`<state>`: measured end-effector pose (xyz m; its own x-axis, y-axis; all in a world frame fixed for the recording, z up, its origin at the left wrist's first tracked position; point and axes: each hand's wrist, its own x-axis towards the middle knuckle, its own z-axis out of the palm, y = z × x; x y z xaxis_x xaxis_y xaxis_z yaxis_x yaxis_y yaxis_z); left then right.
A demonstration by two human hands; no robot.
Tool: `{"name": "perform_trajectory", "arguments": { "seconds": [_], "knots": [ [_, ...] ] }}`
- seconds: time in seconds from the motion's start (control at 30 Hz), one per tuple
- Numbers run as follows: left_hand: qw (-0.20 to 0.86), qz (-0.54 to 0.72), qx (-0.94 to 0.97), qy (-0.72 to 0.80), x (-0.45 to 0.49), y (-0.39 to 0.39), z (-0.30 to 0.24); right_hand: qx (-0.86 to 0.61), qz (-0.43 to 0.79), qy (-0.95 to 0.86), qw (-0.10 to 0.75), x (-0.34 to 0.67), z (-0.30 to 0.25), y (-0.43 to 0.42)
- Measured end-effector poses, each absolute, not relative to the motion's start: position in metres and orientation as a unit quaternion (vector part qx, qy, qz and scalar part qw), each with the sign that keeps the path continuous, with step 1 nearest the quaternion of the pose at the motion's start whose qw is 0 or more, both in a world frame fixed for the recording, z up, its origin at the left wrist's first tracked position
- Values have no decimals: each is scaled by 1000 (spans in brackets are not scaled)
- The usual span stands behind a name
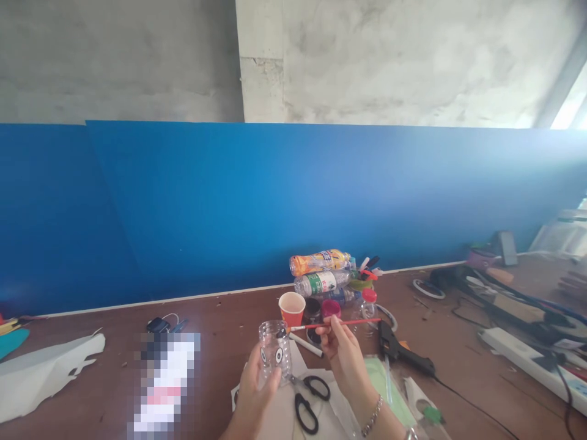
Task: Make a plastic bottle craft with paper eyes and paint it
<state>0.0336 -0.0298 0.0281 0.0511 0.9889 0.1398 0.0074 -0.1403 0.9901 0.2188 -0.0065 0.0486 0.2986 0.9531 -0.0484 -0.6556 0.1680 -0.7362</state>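
Note:
My left hand point(254, 391) is closed around a cut clear plastic bottle piece point(274, 351) with two stuck-on eyes, held upright above the papers. My right hand point(342, 351) pinches a thin red-handled paintbrush point(339, 324), which lies nearly level with its tip pointing left at the top of the bottle piece. An orange paper cup point(291, 307) stands just behind the bottle piece. Black-handled scissors point(308, 400) lie on white paper between my wrists.
Several plastic bottles point(321, 272) are stacked by the blue wall panel. A black glue gun point(403, 353) with its cord lies right of my right hand. Small paint pots point(321, 310), a white marker point(306, 345), a power strip point(532, 360), cables and white paper point(46, 366) lie on the brown table.

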Motion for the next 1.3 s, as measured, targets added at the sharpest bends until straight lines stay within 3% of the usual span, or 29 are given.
{"name": "perform_trajectory", "arguments": {
  "seconds": [1.3],
  "knots": [
    [466, 521, 545, 463, 32, -24, 16, -333, 566, -227, 719, 220, 51, -8]
  ]
}}
